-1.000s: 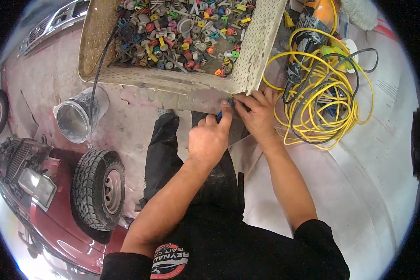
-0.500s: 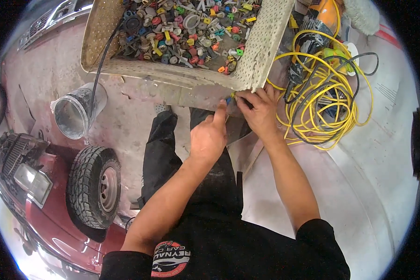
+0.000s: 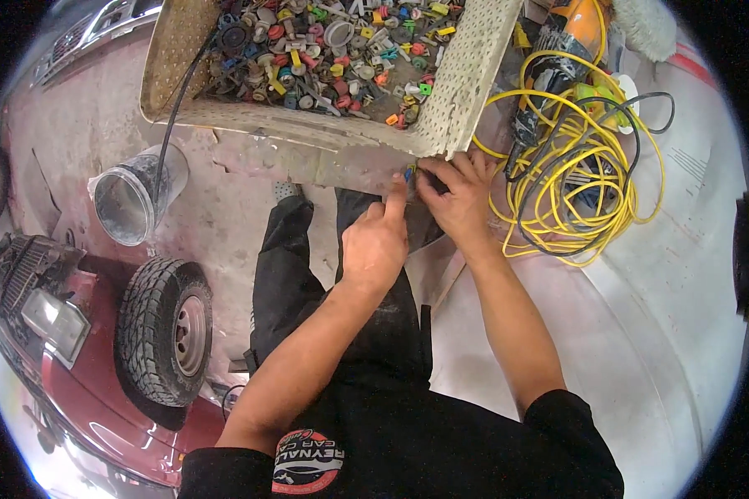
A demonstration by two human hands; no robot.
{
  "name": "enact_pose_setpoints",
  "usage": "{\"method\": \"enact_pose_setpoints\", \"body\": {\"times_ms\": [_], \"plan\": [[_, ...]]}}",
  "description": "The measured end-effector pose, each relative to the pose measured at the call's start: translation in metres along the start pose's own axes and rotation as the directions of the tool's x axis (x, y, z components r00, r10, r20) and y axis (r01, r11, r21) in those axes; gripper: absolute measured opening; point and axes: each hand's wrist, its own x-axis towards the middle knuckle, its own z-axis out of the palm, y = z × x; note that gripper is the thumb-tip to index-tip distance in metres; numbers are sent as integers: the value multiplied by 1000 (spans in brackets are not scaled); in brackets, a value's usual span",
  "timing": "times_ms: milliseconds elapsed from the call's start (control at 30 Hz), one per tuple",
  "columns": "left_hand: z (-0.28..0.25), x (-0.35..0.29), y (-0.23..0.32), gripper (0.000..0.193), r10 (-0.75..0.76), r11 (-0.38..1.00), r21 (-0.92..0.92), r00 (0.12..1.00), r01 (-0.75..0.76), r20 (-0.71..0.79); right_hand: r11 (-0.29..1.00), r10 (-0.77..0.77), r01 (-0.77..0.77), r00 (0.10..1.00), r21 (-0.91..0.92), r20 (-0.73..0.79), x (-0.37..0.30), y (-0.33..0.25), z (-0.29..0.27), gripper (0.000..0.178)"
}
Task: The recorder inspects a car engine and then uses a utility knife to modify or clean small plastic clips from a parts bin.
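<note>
Head view: your left hand point(image 3: 374, 249) has its pointer out at a tiny blue-and-yellow piece point(image 3: 409, 173), other fingers curled; your right hand point(image 3: 462, 200) is bunched at three o'clock, can't tell if it's pinching. Looks like close two-handed fiddling, so next move wants a light touch. Bin point(image 3: 466, 91) at eleven, yellow cable point(image 3: 631, 193) at three.

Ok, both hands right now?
Left hand: index extended by a small blue piece; grip can't be told.
Right hand: curled beside that piece; grip can't be told.
</note>
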Motion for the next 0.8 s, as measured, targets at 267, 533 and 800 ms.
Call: {"method": "enact_pose_setpoints", "body": {"times_ms": [267,533,800], "plan": [[-6,0,5,55,-37,999,-19,998,38,51,998,-21,20,1000,68,13,-3,3,-1,26],[-23,-6,0,52,-169,944,-275,984,180,63,998,25,-23,999,57,-44,-4,-14,1,27],[-53,-18,-29,48,-230,939,-240,969,245,87,999,26,-27,999,-27,-38,-9,-32,9,27]]}}
